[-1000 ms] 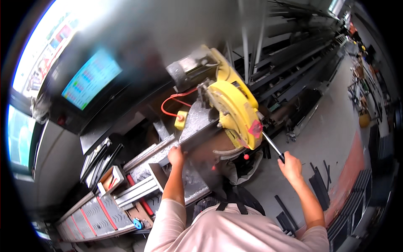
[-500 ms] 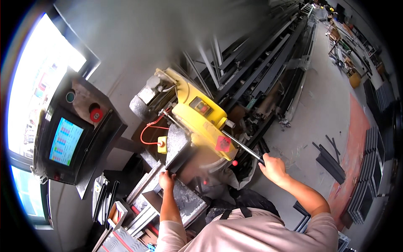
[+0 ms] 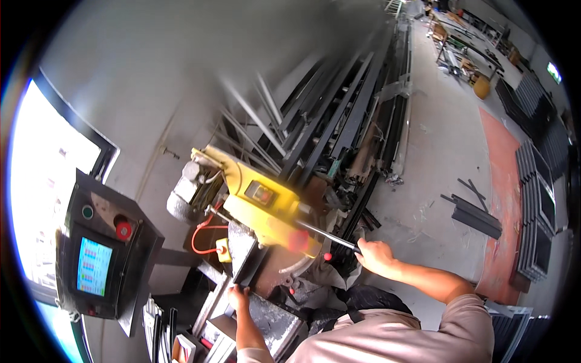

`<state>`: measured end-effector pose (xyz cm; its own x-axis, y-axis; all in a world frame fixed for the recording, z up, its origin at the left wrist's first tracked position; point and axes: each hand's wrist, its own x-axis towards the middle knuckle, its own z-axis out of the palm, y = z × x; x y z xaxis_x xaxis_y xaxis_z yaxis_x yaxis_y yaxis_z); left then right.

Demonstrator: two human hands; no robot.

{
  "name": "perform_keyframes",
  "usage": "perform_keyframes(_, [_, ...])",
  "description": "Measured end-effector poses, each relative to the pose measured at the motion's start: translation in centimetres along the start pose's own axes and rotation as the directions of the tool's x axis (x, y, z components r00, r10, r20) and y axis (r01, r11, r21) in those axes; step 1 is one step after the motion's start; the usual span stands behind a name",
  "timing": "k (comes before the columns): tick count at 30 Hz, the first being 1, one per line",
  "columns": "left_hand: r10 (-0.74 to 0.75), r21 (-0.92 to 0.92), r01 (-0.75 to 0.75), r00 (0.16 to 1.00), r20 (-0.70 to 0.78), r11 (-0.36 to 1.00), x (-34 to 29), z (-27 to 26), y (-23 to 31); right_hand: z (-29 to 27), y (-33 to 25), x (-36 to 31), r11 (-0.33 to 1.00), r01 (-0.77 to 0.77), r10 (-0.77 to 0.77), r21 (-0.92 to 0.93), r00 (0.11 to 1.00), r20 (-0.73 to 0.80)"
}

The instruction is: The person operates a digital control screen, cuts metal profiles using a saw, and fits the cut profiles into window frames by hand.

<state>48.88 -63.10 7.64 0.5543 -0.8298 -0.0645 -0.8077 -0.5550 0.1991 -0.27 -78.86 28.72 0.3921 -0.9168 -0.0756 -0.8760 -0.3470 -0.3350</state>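
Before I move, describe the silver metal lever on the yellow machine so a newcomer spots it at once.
Find the yellow metal machine head near the centre. From its lower right end, the straight silver metal lever runs to the person's right hand. It is slim and shiny, unlike the small red ball just below.

Grey wall [image 3: 151,78] stands beyond the left hand [image 3: 238,296], upper part blurry. Window [image 3: 57,157] sits well left of that hand, dark frame [image 3: 72,111], blown-out white light. Pale grey floor [image 3: 442,145] spreads ahead and right of the right hand [image 3: 376,256], scraps [image 3: 422,212] on it; reddish floor strip [image 3: 499,166] lies farther right.
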Motion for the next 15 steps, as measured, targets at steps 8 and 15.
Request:
perform_keyframes(8, [-0.037, 0.023, 0.036, 0.998, 0.042, 0.999, 0.3, -0.4, 0.4, 1.0, 0.6, -0.3, 0.999, -0.025, 0.025, 0.029, 1.0, -0.012])
perform_keyframes(15, [-0.059, -0.002, 0.059, 0.998, 0.036, 0.998, 0.2, -0.6, 0.4, 1.8, 0.7, -0.5, 0.998, -0.053, 0.052, 0.044, 0.998, 0.018])
